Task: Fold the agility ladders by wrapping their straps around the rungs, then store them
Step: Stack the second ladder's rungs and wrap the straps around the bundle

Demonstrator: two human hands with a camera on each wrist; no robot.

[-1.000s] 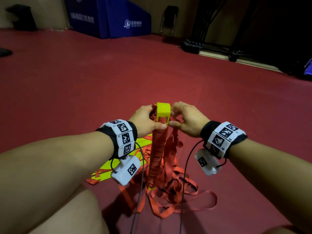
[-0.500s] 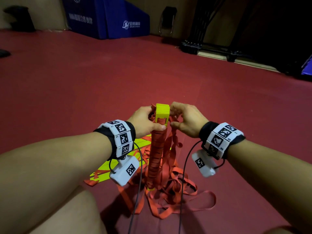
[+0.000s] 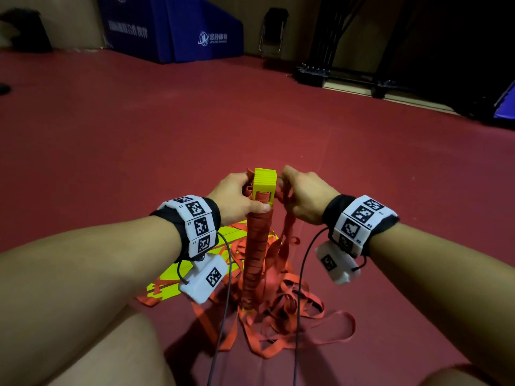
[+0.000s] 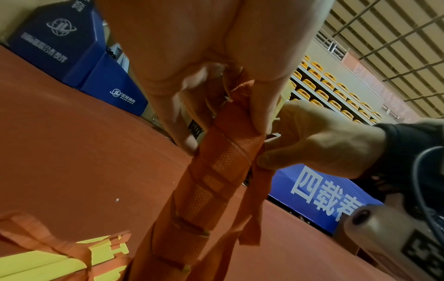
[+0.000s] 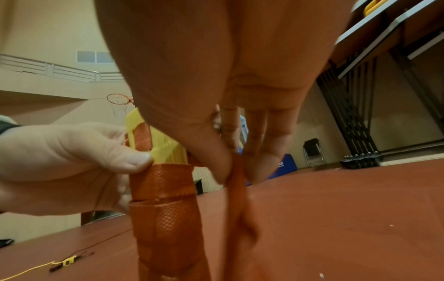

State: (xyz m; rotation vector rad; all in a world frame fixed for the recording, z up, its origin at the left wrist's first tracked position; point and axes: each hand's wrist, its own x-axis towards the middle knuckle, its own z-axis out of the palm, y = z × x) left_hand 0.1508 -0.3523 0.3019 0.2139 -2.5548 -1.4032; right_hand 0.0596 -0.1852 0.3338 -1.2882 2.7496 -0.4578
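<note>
Wrapping is nearly done: the rung bundle (image 3: pixel 257 246) stands upright on the floor (image 3: pixel 139 135), strap-wound almost to its yellow top. Left hand (image 3: pixel 237 199), at nine o'clock of it, clamps the last turn. Right hand (image 3: pixel 301 196), at three o'clock, pinches the loose strap (image 5: pixel 236 190). Next, I judge, that strap must pass round the top, kept taut.

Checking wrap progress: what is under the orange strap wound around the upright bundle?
Yellow rungs stick out above the wound strap; a yellow tip shows at the bottom. The wrap hides the rest of the stack.
</note>
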